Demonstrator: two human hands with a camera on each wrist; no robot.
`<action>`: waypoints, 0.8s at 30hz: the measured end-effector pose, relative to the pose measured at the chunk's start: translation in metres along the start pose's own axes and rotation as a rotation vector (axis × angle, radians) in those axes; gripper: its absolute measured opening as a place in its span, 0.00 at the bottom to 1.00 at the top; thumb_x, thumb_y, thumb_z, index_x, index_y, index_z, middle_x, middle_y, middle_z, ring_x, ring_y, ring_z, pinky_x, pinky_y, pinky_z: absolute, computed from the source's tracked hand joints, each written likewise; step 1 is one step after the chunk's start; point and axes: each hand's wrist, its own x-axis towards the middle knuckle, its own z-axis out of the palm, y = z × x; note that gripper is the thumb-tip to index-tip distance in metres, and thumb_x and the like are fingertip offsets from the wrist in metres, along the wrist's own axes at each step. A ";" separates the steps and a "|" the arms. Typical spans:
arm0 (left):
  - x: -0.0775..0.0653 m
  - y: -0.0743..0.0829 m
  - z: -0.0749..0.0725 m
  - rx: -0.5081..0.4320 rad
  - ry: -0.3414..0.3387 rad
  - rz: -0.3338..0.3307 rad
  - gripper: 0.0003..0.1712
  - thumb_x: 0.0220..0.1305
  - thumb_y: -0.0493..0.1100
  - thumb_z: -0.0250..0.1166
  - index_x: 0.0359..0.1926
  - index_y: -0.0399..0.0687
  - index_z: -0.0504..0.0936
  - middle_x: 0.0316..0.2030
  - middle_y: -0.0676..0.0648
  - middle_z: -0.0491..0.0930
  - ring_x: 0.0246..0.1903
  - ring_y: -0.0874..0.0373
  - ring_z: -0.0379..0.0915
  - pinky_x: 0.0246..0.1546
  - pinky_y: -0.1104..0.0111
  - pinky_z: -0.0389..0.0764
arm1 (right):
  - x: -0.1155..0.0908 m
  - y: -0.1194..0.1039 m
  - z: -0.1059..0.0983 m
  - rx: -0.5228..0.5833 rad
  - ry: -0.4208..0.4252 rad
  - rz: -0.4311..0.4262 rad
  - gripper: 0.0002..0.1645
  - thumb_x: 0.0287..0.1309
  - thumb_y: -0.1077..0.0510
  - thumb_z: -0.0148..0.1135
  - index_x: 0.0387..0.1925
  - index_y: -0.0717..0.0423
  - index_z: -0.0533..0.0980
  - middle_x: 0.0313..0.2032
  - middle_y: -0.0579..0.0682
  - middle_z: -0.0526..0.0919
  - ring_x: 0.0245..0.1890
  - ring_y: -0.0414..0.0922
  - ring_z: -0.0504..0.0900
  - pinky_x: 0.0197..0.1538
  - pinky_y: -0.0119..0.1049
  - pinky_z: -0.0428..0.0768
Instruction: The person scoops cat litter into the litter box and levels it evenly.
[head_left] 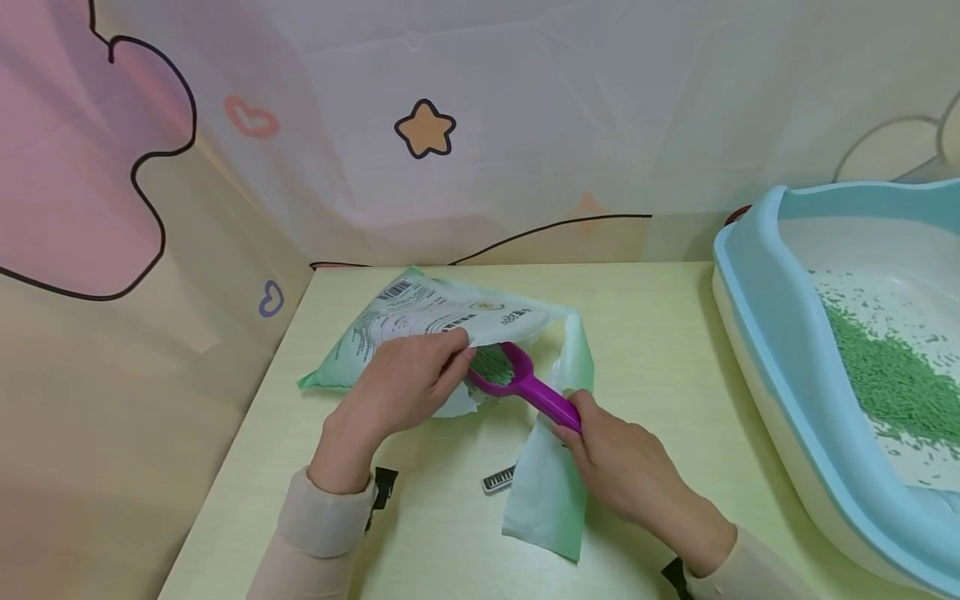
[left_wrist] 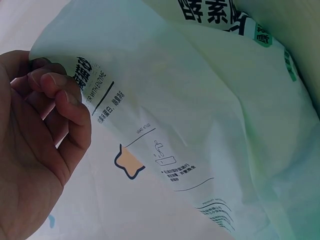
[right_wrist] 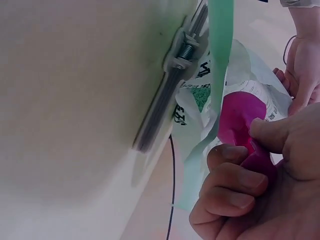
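Note:
A pale green bag of litter pellets (head_left: 420,312), torn open at its right end, lies on the table. My left hand (head_left: 408,375) pinches the upper edge of its opening between thumb and fingers; the left wrist view shows the printed film of the bag (left_wrist: 200,90) beside the curled fingers. With my right hand (head_left: 622,458) I grip the handle of a purple scoop (head_left: 551,402). The scoop's bowl sits at the bag's mouth with green pellets (head_left: 492,367) in it, its far edge partly under the film. In the right wrist view, fingers wrap around the scoop (right_wrist: 242,112).
A torn strip of the bag (head_left: 547,500) hangs down toward the front. Partly under it lies a small grey metal tool (head_left: 498,480). At the right stands a blue-rimmed litter box (head_left: 802,333) with green pellets (head_left: 892,375) spread inside. A patterned cloth (head_left: 525,125) forms the backdrop.

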 end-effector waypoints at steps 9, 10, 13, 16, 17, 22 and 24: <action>0.001 0.001 0.001 0.006 -0.003 -0.002 0.16 0.79 0.47 0.54 0.28 0.56 0.68 0.18 0.56 0.60 0.18 0.64 0.56 0.22 0.70 0.56 | -0.015 0.015 -0.005 0.071 -0.007 0.018 0.12 0.76 0.48 0.56 0.51 0.48 0.68 0.23 0.47 0.68 0.19 0.42 0.66 0.24 0.35 0.65; 0.001 0.001 0.001 0.007 -0.005 -0.003 0.16 0.79 0.47 0.54 0.28 0.56 0.68 0.18 0.56 0.60 0.18 0.64 0.56 0.21 0.70 0.56 | -0.016 0.016 -0.005 0.078 -0.007 0.021 0.11 0.76 0.48 0.56 0.51 0.47 0.69 0.23 0.47 0.68 0.20 0.42 0.67 0.24 0.35 0.66; 0.001 0.001 0.001 0.009 -0.010 -0.008 0.16 0.79 0.48 0.53 0.28 0.56 0.68 0.18 0.56 0.61 0.18 0.64 0.56 0.21 0.70 0.56 | -0.019 0.020 -0.005 0.090 -0.004 0.025 0.10 0.76 0.48 0.56 0.50 0.46 0.69 0.23 0.46 0.68 0.20 0.41 0.66 0.25 0.34 0.66; 0.000 0.001 0.001 0.010 -0.007 -0.008 0.16 0.79 0.47 0.53 0.28 0.56 0.68 0.18 0.56 0.61 0.18 0.64 0.56 0.21 0.70 0.56 | -0.020 0.023 -0.006 0.097 0.005 0.014 0.11 0.76 0.48 0.56 0.51 0.46 0.69 0.24 0.46 0.69 0.21 0.41 0.66 0.25 0.33 0.66; 0.000 0.000 0.001 0.010 -0.006 -0.006 0.16 0.79 0.47 0.53 0.28 0.56 0.68 0.18 0.56 0.61 0.18 0.64 0.56 0.21 0.70 0.56 | -0.021 0.024 -0.006 0.098 0.008 0.011 0.11 0.76 0.48 0.56 0.51 0.46 0.69 0.24 0.46 0.69 0.21 0.41 0.66 0.25 0.33 0.66; 0.000 0.000 0.001 0.012 -0.002 0.003 0.16 0.79 0.47 0.54 0.28 0.56 0.68 0.18 0.56 0.60 0.18 0.64 0.55 0.21 0.70 0.55 | -0.024 0.029 -0.008 0.104 0.006 0.016 0.13 0.76 0.48 0.57 0.53 0.47 0.68 0.25 0.46 0.69 0.22 0.41 0.67 0.27 0.33 0.66; 0.001 0.000 0.002 0.014 -0.004 0.005 0.16 0.79 0.47 0.54 0.28 0.56 0.68 0.18 0.57 0.60 0.18 0.64 0.55 0.21 0.71 0.56 | -0.026 0.031 -0.010 0.107 -0.002 0.029 0.13 0.75 0.48 0.58 0.53 0.47 0.68 0.25 0.46 0.69 0.23 0.41 0.67 0.27 0.32 0.66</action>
